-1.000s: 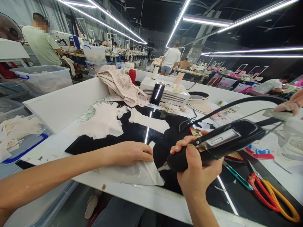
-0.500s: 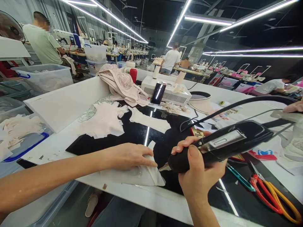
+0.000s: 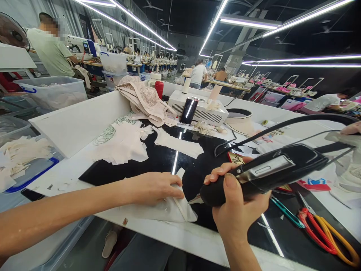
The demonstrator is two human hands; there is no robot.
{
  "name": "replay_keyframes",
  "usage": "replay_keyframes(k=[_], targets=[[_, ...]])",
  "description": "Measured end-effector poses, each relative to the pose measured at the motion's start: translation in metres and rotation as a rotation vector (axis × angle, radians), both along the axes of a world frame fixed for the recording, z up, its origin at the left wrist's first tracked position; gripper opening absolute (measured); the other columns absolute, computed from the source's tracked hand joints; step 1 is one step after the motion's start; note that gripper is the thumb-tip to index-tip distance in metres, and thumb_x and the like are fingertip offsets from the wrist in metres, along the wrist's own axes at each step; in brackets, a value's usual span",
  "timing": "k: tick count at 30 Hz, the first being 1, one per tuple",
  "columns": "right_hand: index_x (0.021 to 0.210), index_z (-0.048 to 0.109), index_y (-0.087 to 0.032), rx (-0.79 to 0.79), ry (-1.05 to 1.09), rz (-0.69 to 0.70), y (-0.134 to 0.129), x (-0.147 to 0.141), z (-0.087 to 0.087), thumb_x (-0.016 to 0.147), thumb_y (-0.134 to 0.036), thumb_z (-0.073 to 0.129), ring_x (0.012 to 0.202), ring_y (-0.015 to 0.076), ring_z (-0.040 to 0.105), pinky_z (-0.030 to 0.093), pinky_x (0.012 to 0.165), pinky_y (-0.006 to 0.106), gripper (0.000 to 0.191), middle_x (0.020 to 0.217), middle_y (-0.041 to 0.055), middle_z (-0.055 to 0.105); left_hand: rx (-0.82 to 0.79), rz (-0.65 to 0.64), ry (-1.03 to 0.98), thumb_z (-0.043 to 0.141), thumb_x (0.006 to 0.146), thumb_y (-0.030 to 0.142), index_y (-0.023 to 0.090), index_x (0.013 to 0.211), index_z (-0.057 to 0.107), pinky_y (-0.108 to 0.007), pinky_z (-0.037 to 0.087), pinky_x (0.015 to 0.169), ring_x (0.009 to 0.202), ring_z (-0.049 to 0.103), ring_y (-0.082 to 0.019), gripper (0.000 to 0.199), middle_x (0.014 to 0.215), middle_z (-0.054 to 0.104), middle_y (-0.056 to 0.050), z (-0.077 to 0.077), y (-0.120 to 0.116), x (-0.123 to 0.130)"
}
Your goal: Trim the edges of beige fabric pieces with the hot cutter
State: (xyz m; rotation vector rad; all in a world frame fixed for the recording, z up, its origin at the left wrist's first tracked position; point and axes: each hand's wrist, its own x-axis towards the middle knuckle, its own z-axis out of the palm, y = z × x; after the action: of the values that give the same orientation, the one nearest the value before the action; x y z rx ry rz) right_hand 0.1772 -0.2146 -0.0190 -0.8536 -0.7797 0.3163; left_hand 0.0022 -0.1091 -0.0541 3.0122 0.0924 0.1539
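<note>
My right hand (image 3: 237, 207) is wrapped round a black handheld tool (image 3: 265, 171) with a silver plate and a thick cable, held above the black tabletop sheet. Pressed down on pale, thin fabric (image 3: 169, 211) at the front edge is my left hand (image 3: 158, 187), fingers close together on the cloth. A narrow pale strip crosses the fabric beside my left fingertips. Beyond lie flat pale fabric pieces (image 3: 124, 143) and another cut piece (image 3: 180, 145) on the black sheet (image 3: 160, 160).
Red-and-orange scissors (image 3: 318, 229) and teal-handled snips (image 3: 287, 212) lie at the right. Behind are a white vented box (image 3: 197, 109), a phone (image 3: 188, 111) and stacked beige lace garments (image 3: 143, 98). Plastic bins (image 3: 56, 94) stand left. People work farther off.
My left fingers have drawn back slightly to the left on the fabric. The tool in my right hand has barely moved. A person in white at the back has shifted left.
</note>
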Motion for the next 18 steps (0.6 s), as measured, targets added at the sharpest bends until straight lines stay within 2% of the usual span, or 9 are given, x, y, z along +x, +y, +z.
replay_keyframes(k=[4, 11, 18], targets=[[0.119, 0.057, -0.025, 0.006, -0.006, -0.001, -0.0001, -0.0008, 0.0001, 0.08, -0.026, 0.086, 0.056, 0.0141, 0.063, 0.058, 0.053, 0.031, 0.048, 0.078, -0.0049, 0.069, 0.009, 0.005, -0.007, 0.06, 0.085, -0.006, 0.026, 0.123, 0.066, -0.031, 0.055, 0.097, 0.101, 0.07, -0.019, 0.05, 0.134, 0.063, -0.006, 0.0005, -0.0016, -0.0009], [0.117, 0.057, -0.025, -0.023, 0.002, -0.018, 0.0007, -0.0024, 0.0026, 0.08, -0.025, 0.085, 0.056, 0.0136, 0.063, 0.058, 0.054, 0.031, 0.047, 0.077, -0.0057, 0.069, 0.082, -0.025, 0.01, 0.057, 0.095, 0.001, 0.029, 0.139, 0.063, -0.031, 0.051, 0.103, 0.107, 0.067, -0.019, 0.052, 0.127, 0.063, -0.008, 0.0005, -0.004, 0.0009], [0.117, 0.057, -0.026, -0.012, 0.004, -0.013, -0.0002, -0.0032, 0.0029, 0.079, -0.025, 0.085, 0.056, 0.0141, 0.063, 0.057, 0.053, 0.031, 0.047, 0.076, -0.006, 0.069, 0.051, -0.006, 0.036, 0.054, 0.099, 0.004, 0.03, 0.139, 0.063, -0.036, 0.051, 0.109, 0.114, 0.067, -0.021, 0.048, 0.134, 0.061, -0.011, 0.0015, -0.0065, -0.0041]])
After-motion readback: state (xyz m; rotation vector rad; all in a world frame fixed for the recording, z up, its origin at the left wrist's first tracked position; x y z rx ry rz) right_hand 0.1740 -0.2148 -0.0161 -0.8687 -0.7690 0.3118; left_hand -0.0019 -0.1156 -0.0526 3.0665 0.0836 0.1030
